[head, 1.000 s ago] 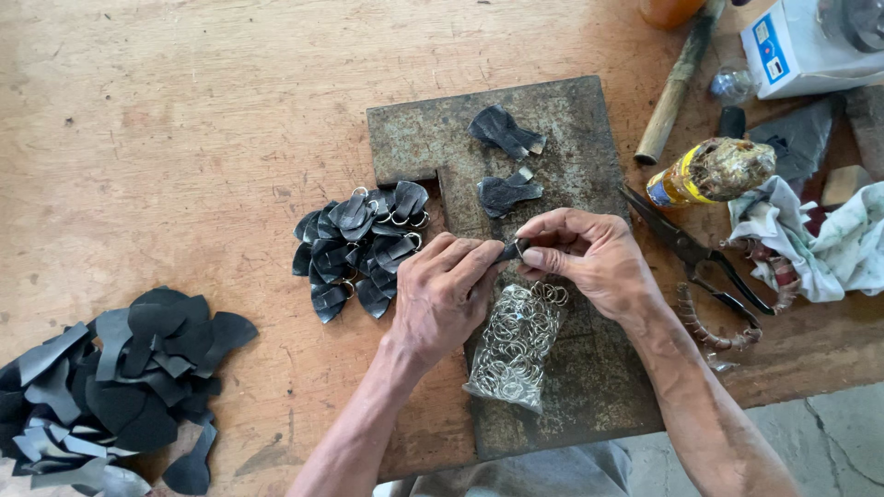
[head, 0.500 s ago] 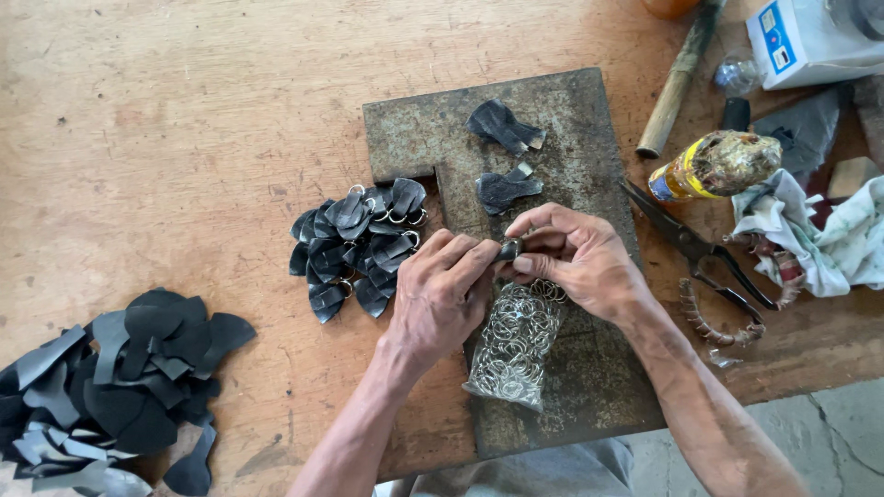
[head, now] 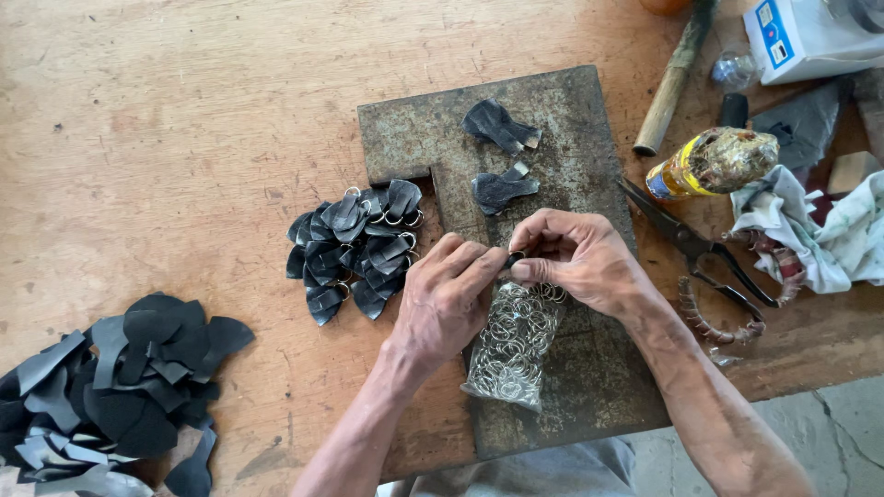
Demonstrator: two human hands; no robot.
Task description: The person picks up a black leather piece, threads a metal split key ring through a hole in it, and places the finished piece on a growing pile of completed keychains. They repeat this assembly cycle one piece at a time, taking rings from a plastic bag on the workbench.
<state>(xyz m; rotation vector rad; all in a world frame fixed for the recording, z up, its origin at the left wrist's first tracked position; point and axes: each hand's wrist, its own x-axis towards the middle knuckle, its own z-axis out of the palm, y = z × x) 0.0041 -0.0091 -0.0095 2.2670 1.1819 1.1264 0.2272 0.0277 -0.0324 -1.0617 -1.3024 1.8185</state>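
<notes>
My left hand (head: pixel 448 299) and my right hand (head: pixel 580 258) meet over a rusty metal plate (head: pixel 571 120), pinching a small dark leather piece with a metal ring (head: pixel 512 260) between their fingertips. Just below the hands lies a clear bag of metal key rings (head: pixel 516 345). Two dark leather pieces (head: pixel 500 126) (head: pixel 502 189) rest on the plate above the hands. To the left of the plate sits a pile of leather pieces with rings fitted (head: pixel 354 244).
A heap of plain dark leather cutouts (head: pixel 110 387) lies at the lower left of the wooden table (head: pixel 166 138). At the right are black pliers (head: pixel 704 258), a glue-crusted bottle (head: pixel 714 164), a wooden handle (head: pixel 672 78), a rag (head: pixel 820 230) and a white box (head: pixel 810 35).
The hands have stayed together over the plate, fingers shifting slightly on the small piece. Nothing else has moved.
</notes>
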